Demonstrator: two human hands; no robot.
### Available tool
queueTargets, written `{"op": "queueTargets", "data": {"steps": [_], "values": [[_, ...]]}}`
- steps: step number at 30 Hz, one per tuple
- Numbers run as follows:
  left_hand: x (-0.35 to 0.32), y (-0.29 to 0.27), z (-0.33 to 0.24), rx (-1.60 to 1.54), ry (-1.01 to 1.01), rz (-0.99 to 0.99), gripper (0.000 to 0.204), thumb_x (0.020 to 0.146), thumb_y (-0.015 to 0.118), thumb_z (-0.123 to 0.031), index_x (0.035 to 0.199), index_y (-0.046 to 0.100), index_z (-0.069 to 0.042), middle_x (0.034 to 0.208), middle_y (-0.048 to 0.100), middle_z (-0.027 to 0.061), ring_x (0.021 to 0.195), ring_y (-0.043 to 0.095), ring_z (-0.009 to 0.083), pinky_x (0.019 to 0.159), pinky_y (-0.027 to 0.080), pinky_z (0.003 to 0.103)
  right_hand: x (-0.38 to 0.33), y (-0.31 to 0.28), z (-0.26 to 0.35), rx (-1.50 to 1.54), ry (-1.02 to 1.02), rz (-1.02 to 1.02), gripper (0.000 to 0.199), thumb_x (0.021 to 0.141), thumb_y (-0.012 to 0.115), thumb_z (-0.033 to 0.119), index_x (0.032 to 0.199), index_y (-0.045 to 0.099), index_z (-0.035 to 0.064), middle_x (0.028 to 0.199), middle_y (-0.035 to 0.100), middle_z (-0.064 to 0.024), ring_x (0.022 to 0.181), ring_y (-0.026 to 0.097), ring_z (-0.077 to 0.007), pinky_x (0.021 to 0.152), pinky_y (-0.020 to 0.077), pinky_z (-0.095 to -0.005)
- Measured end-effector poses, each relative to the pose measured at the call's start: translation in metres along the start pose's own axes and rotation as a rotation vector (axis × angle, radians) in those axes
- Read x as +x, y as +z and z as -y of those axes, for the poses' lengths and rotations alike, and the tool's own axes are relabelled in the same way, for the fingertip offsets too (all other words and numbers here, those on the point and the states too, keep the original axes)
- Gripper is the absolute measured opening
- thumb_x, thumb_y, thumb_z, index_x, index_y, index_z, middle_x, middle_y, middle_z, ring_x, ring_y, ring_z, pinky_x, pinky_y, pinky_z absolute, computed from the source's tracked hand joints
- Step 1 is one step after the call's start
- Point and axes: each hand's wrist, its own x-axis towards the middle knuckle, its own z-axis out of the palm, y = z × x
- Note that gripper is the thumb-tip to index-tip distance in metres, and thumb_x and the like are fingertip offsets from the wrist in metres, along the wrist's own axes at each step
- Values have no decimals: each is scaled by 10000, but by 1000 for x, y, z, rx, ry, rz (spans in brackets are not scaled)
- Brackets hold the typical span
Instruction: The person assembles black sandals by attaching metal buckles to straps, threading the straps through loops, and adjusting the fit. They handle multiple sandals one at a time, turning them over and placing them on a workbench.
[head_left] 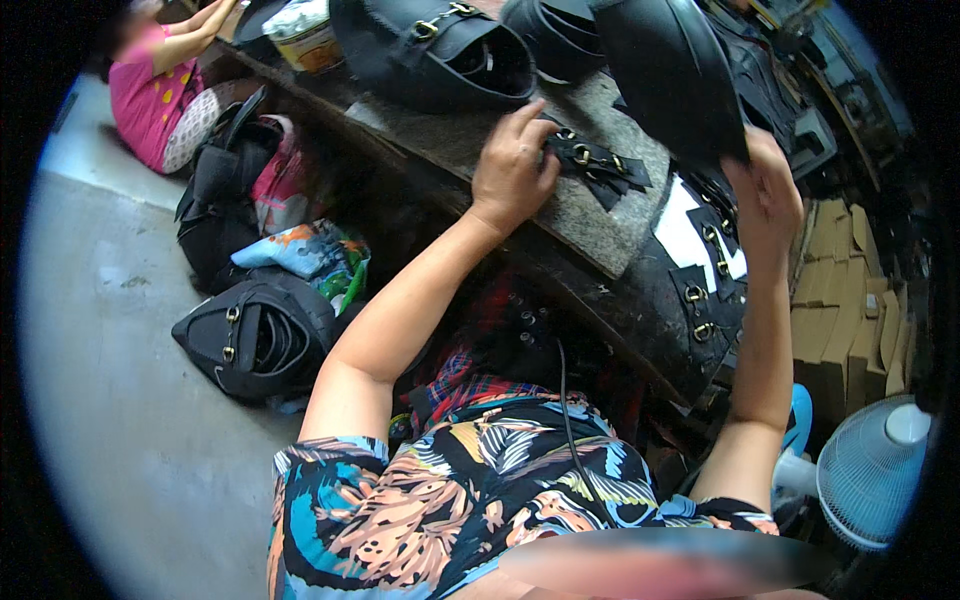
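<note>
Over the grey stone slab [632,225] on the workbench, my left hand [515,170] has its thumb and a finger closed at the end of a black strap [590,160] with gold-coloured horsebit hardware. More black strap pieces lie under and beside it. My right hand [768,195], raised on the right, grips the lower edge of a large curved black shoe upper [670,80], partly cut off by the top of the picture. Just beyond my left fingers stands a stack of black shoe uppers [400,60] with gold hardware. Another black stack [555,40] is behind.
Straps with gold hardware [697,300] and white paper [680,230] lie at the bench's right. Cardboard boxes [835,290] and a fan [875,475] stand at right. Bundled uppers [260,335] lie on the left floor. A person in pink [155,100] sits far left.
</note>
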Motion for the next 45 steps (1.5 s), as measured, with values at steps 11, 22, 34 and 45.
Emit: {"op": "queueTargets", "data": {"steps": [11, 22, 34, 45], "values": [[-4, -37, 5, 305, 34, -251, 574, 729, 671, -101, 1272, 491, -58, 1410, 352, 231, 1324, 334, 393, 1108, 287, 475, -77, -16, 87, -281, -52, 95, 283, 836, 707, 72, 1077, 560, 53, 959, 687, -146, 972, 636, -367, 939, 473, -533], [-4, -67, 11, 212, 29, -118, 432, 734, 675, -43, 1157, 591, -40, 1286, 514, 202, 1230, 459, 380, 1063, 364, 455, -96, -12, 102, -295, 34, 205, 261, 743, 749, 54, 914, 554, 25, 893, 682, -129, 962, 634, -342, 1006, 428, -578], [-18, -53, -43, -1351, -884, 356, 418, 995, 543, -219, 1353, 456, -20, 1088, 637, 64, 944, 619, 122, 829, 520, 295, -121, -1, 105, -296, 68, 260, 235, 752, 744, 60, 912, 573, 38, 921, 687, -119, 987, 644, -338, 1015, 429, -563], [-26, -55, -23, -763, -588, 335, 254, 962, 580, -124, 1184, 594, -1, 936, 674, 59, 778, 641, 104, 702, 525, 245, -132, 12, 94, -306, 81, 235, 311, 646, 787, 15, 877, 581, 49, 899, 678, -96, 969, 648, -315, 1022, 435, -562]]}}
